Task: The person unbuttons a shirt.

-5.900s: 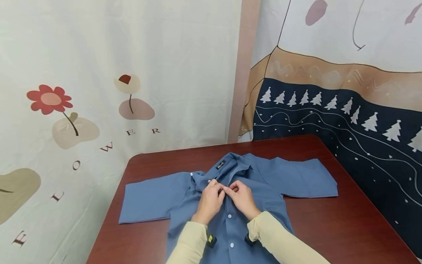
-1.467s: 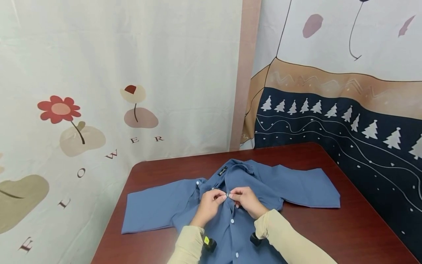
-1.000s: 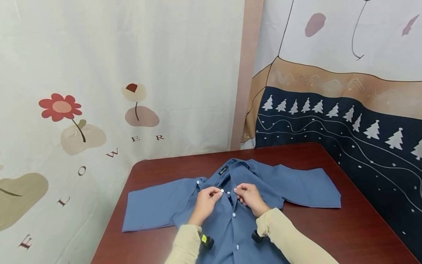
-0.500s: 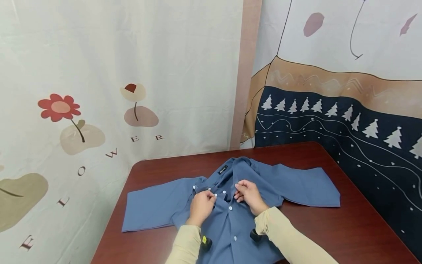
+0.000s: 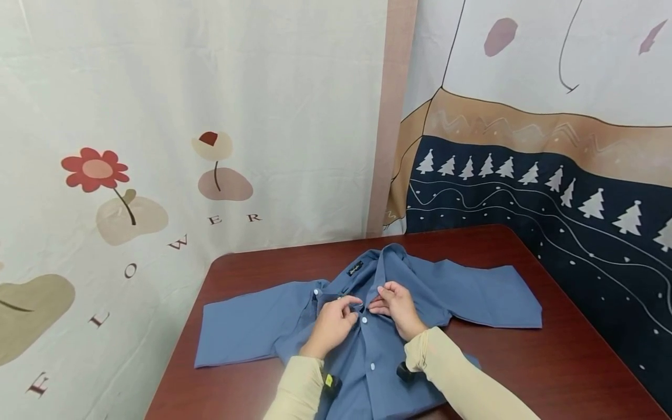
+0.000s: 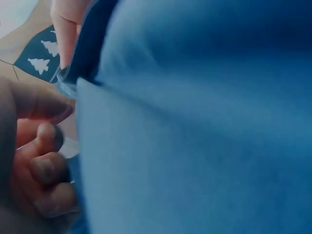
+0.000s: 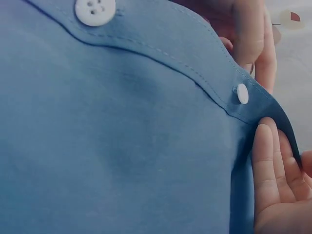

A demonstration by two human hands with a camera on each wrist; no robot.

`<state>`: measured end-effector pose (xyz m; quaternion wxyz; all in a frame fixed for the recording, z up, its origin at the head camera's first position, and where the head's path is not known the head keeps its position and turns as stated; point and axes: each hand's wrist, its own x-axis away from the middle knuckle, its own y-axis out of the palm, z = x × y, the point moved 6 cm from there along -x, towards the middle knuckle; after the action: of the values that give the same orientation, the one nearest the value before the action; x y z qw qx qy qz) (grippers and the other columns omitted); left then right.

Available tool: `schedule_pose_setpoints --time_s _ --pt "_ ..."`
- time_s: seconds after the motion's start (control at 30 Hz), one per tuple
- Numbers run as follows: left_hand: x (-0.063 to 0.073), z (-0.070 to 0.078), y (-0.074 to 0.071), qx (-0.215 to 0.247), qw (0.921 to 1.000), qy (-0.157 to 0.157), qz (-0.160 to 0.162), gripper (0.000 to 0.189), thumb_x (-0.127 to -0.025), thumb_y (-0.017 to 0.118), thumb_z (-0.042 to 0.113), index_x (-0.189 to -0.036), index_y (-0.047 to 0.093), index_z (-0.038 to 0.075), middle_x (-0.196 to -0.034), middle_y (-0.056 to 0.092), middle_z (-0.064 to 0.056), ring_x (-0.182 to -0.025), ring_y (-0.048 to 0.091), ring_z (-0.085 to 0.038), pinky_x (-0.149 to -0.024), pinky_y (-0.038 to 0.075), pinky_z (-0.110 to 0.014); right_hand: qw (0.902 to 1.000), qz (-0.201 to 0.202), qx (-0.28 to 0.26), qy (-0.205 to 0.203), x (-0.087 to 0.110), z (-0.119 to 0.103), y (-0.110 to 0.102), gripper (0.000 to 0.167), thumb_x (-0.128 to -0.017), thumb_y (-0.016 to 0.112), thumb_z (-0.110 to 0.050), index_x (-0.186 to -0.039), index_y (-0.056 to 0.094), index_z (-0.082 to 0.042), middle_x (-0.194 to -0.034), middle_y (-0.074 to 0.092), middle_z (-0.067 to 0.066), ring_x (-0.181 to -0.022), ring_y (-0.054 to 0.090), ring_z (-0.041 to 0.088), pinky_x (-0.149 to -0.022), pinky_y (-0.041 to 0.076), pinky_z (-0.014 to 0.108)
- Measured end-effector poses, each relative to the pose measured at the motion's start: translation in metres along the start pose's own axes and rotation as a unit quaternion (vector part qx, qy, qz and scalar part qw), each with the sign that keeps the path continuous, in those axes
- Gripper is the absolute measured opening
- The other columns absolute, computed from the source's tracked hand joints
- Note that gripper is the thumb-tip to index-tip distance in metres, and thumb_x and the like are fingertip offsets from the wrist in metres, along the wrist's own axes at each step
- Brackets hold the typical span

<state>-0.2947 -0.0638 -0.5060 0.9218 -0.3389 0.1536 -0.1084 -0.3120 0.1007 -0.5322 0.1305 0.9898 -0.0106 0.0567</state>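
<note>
A blue short-sleeved shirt [image 5: 241, 321] lies front up, its collar away from me and partly open. My left hand [image 5: 333, 324] holds the upper front beside the opening, index finger reaching to the right; its exact contact is partly hidden. Opposite it, my right hand [image 5: 397, 308] pinches the other front edge between thumb and fingers. In the right wrist view, the stitched edge is lifted, with one white button [image 7: 242, 93] close to my fingertips and a larger-looking button [image 7: 95, 9] farther left. Blue cloth fills most of the left wrist view.
The shirt lies on a dark red-brown table [image 5: 525, 361] with rounded far corners. A pale curtain [image 5: 294, 116] with flower prints hangs behind at left, and a cloth with white trees [image 5: 488, 175] at right. A collar button [image 5: 316, 292] shows at left.
Both hands first meet at the front, then draw apart, and now come close together again. The front buttons have shifted away from me as the cloth is pulled up, bringing the lower hem into view.
</note>
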Motion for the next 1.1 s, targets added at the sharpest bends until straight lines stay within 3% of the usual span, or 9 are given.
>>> schedule_pose_setpoints --time_s 0.13,0.27,0.37,0.5,0.67,0.77,0.9,1.0,1.1 --pt "0.001 0.005 0.006 0.027 0.9976 0.020 -0.061 0.032 -0.083 0.065 0.004 -0.115 0.069 0.004 -0.060 0.048 0.008 -0.050 0.043 -0.005 -0.051 0.040 -0.024 1.0000 0.006 -0.006 -0.004 0.001 -0.003 -0.001 0.014 -0.102 0.049 -0.007 -0.094 0.048 0.004 -0.080 0.062 0.015 -0.069 0.069 0.022 -0.070 0.057 0.038" --pt "0.002 0.006 0.011 0.039 0.9949 0.024 -0.090 0.032 -0.081 0.066 0.004 -0.113 0.068 0.000 -0.060 0.048 0.008 -0.050 0.043 -0.004 -0.053 0.040 -0.023 0.9997 0.015 -0.017 -0.013 0.002 -0.005 -0.002 0.013 -0.102 0.049 -0.006 -0.092 0.047 0.003 -0.080 0.061 0.015 -0.069 0.069 0.022 -0.070 0.057 0.038" --pt "0.003 0.003 0.014 0.035 0.9948 0.027 -0.092 0.025 -0.082 0.066 0.005 -0.106 0.069 0.001 -0.058 0.047 0.010 -0.049 0.043 -0.003 -0.051 0.040 -0.022 0.9994 0.016 -0.025 -0.014 0.002 -0.004 -0.004 0.013 -0.102 0.049 -0.006 -0.092 0.047 0.002 -0.079 0.062 0.014 -0.069 0.069 0.022 -0.071 0.057 0.038" --pt "0.004 0.003 0.015 0.032 0.9965 0.037 -0.069 0.013 -0.082 0.065 0.002 -0.094 0.070 0.005 -0.057 0.044 0.010 -0.049 0.041 -0.002 -0.050 0.039 -0.022 0.9995 0.017 -0.022 -0.014 0.003 -0.002 -0.006 0.014 -0.101 0.050 -0.007 -0.094 0.048 0.005 -0.080 0.064 0.015 -0.069 0.069 0.023 -0.070 0.057 0.037" --pt "0.005 0.004 0.012 0.021 0.9988 0.019 -0.039 0.009 -0.085 0.063 0.001 -0.085 0.068 0.009 -0.056 0.043 0.010 -0.048 0.041 -0.003 -0.046 0.037 -0.022 0.9963 0.039 0.071 -0.029 0.007 -0.002 -0.010 0.017 -0.099 0.057 -0.010 -0.095 0.056 0.006 -0.077 0.067 0.014 -0.064 0.067 0.020 -0.058 0.054 0.028" --pt "0.005 0.003 0.010 -0.006 0.9996 0.007 -0.025 0.011 -0.088 0.063 0.003 -0.082 0.065 0.012 -0.055 0.042 0.009 -0.046 0.041 -0.005 -0.045 0.036 -0.023 0.9775 0.041 0.194 -0.070 0.016 -0.009 -0.004 0.014 -0.095 0.063 -0.015 -0.089 0.063 -0.002 -0.072 0.065 0.007 -0.060 0.063 0.017 -0.055 0.050 0.026" --pt "0.003 0.004 0.008 -0.059 0.9982 0.009 -0.001 0.018 -0.090 0.063 0.008 -0.074 0.059 0.017 -0.054 0.040 0.008 -0.046 0.039 -0.007 -0.045 0.034 -0.024 0.9265 0.013 0.348 -0.143 0.030 -0.020 0.014 0.016 -0.092 0.069 -0.025 -0.084 0.062 -0.012 -0.068 0.057 -0.002 -0.059 0.054 0.013 -0.055 0.046 0.028" --pt "0.001 0.005 0.008 -0.096 0.9949 0.026 0.012 0.020 -0.090 0.064 0.011 -0.072 0.057 0.019 -0.056 0.041 0.008 -0.050 0.042 -0.008 -0.048 0.035 -0.024 0.8981 -0.006 0.406 -0.168 0.035 -0.020 0.025 0.021 -0.090 0.071 -0.030 -0.084 0.059 -0.014 -0.068 0.050 -0.005 -0.058 0.048 0.011 -0.054 0.043 0.028" --pt "0.001 0.008 0.008 -0.122 0.9912 0.049 0.016 0.016 -0.089 0.065 0.011 -0.076 0.061 0.019 -0.061 0.048 0.009 -0.056 0.048 -0.009 -0.053 0.040 -0.026 0.8832 -0.014 0.439 -0.164 0.035 -0.017 0.029 0.026 -0.088 0.072 -0.034 -0.084 0.056 -0.014 -0.068 0.047 -0.004 -0.057 0.045 0.010 -0.054 0.040 0.027"
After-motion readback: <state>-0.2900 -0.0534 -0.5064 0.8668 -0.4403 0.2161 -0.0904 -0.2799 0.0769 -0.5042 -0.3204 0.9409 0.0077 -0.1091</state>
